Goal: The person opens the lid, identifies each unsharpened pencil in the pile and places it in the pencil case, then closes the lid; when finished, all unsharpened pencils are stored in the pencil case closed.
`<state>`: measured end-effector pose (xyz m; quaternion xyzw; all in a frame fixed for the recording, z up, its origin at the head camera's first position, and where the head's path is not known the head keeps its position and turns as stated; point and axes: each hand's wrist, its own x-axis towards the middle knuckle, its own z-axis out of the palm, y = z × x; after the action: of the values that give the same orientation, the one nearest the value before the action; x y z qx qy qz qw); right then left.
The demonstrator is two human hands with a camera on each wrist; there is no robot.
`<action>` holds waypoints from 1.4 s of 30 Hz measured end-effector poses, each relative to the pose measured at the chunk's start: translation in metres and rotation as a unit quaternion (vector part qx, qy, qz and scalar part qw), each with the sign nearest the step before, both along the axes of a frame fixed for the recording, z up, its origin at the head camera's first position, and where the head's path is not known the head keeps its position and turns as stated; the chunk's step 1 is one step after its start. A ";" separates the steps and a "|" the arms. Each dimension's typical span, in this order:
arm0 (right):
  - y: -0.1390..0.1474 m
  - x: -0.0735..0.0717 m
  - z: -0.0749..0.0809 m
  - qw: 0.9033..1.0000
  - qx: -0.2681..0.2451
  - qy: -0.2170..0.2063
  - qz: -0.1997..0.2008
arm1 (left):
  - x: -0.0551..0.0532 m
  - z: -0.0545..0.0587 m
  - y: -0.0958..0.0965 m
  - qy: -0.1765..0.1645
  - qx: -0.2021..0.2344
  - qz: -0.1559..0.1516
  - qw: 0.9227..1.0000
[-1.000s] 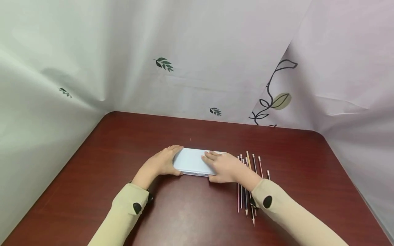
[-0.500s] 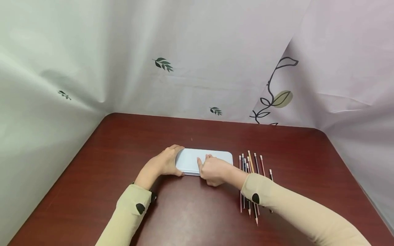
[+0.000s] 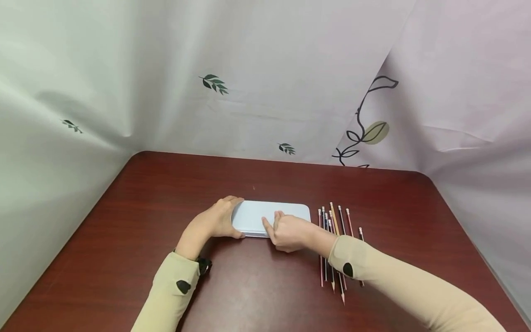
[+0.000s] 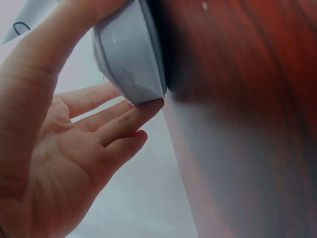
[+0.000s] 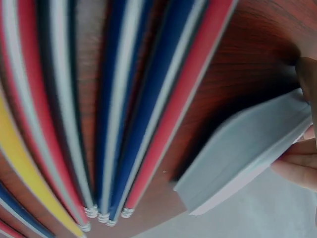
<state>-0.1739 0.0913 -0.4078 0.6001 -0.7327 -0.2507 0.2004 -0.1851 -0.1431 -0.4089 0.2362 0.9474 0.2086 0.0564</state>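
Note:
A pale blue, flat pencil case [image 3: 253, 214] with rounded corners lies on the table in the head view, its lid down. My left hand [image 3: 217, 217] grips its left end, thumb at the near side and fingers round the far side. In the left wrist view, fingertips [image 4: 141, 116] touch the pencil case's end wall [image 4: 131, 54]. My right hand [image 3: 290, 232] is at the middle of the near edge with curled fingers, partly over the lid. The right wrist view shows fingers [image 5: 299, 163] on the pencil case [image 5: 247, 144]; most of that hand is outside the frame.
Several striped pencils [image 3: 332, 230] lie loose to the right of the pencil case, partly under my right forearm. One pencil [image 3: 361, 234] lies apart, farther right. The dark red table [image 3: 186, 180] ends at a pale leaf-printed curtain [image 3: 249, 120] behind and at both sides.
My right hand has moved left from the right end of the pencil case to the middle of its near edge, and its fingers have curled. My left hand keeps its place.

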 end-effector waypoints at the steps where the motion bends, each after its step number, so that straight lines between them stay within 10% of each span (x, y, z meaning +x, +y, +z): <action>1: 0.001 0.000 -0.001 1.000 -0.011 0.007 0.009 | 0.000 0.001 0.000 -0.001 0.001 0.000 1.000; 21: 0.002 -0.003 -0.006 0.993 -0.045 0.080 0.076 | -0.001 0.001 -0.003 -0.011 0.002 0.011 1.000; 27: 0.012 -0.006 0.008 0.995 -0.070 -0.063 -0.040 | -0.001 -0.002 -0.010 -0.045 0.042 -0.010 0.998; 33: 0.044 -0.015 0.010 0.949 -0.067 -0.239 -0.193 | -0.006 -0.007 -0.018 -0.075 0.088 -0.025 0.993; 37: 0.056 -0.020 0.011 0.929 -0.089 -0.297 -0.204 | -0.006 -0.006 -0.018 -0.087 0.112 -0.030 0.989; 42: 0.058 -0.022 0.009 0.936 -0.080 -0.289 -0.183 | -0.004 -0.003 -0.014 -0.085 0.103 -0.015 0.991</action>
<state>-0.1956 0.1492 -0.3989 0.4839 -0.8739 -0.0395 -0.0226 -0.1896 -0.1573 -0.4118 0.2365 0.9090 0.3233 0.1156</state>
